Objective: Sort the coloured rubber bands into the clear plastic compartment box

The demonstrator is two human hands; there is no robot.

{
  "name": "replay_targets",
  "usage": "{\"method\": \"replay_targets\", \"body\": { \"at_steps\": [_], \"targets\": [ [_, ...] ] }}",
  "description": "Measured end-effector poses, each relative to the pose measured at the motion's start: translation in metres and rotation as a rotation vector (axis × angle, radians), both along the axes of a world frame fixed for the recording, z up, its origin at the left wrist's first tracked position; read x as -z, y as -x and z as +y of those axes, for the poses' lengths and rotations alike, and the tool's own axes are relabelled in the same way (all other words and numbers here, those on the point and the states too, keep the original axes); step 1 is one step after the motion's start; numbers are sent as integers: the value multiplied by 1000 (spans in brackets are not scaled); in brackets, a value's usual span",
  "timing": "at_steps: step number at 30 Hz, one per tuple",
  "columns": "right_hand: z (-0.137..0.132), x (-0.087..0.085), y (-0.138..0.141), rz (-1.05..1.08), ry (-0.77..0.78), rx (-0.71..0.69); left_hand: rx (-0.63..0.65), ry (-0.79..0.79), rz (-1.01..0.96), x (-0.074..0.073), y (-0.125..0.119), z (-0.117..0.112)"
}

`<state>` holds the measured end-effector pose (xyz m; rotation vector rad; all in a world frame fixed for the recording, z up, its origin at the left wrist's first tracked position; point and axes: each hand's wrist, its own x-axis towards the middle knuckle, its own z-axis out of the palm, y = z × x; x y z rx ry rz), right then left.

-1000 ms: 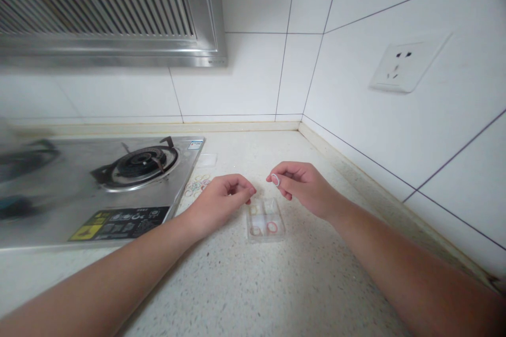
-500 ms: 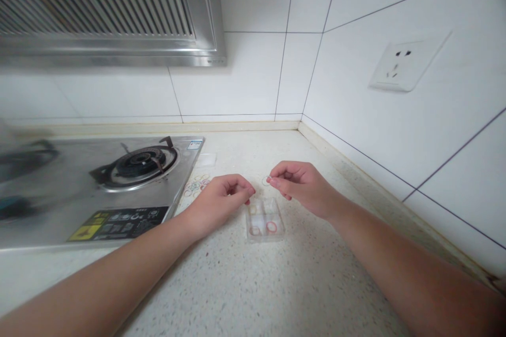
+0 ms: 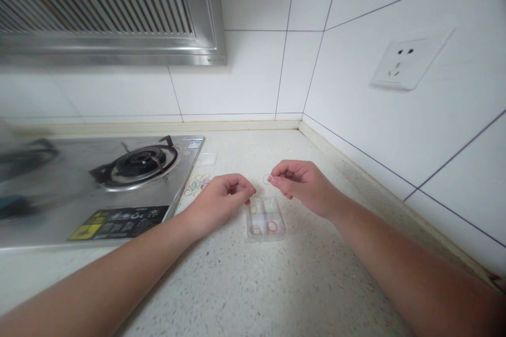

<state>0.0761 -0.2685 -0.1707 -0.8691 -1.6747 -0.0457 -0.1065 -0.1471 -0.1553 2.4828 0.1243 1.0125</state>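
Right hand (image 3: 298, 181) pinches ring (image 3: 264, 179) by its edge, apparently keeping the loop exposed; left hand's (image 3: 225, 197) fingers curled left of box (image 3: 265, 238), hold unclear.

Right hand (image 3: 298, 184) pinches thin pale band (image 3: 263, 179) above bench (image 3: 253, 289). Left hand (image 3: 223, 197) beside clear divided box (image 3: 266, 238), fingertips drawn together, any contents unclear. Red band (image 3: 272, 232) in box's near-right compartment. Loose coloured bands (image 3: 196, 186) beside stove (image 3: 79, 189).
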Motion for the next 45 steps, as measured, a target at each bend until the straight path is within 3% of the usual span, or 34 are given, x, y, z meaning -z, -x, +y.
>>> {"method": "replay_targets", "body": {
  "at_steps": [14,25,30,37,45],
  "targets": [
    [1,1,-1,-60,19,15,8,-3,2,0,0,1],
    [-4,2,-7,-513,143,346,-3,-16,-2,1,-1,4],
    [-6,0,-8,-696,114,482,16,-11,0,0,-2,7],
    [-6,0,-7,-773,90,529,16,-8,3,-1,0,2],
    [-4,0,-12,-707,55,558,11,-38,-7,1,-2,7]
  ]
}}
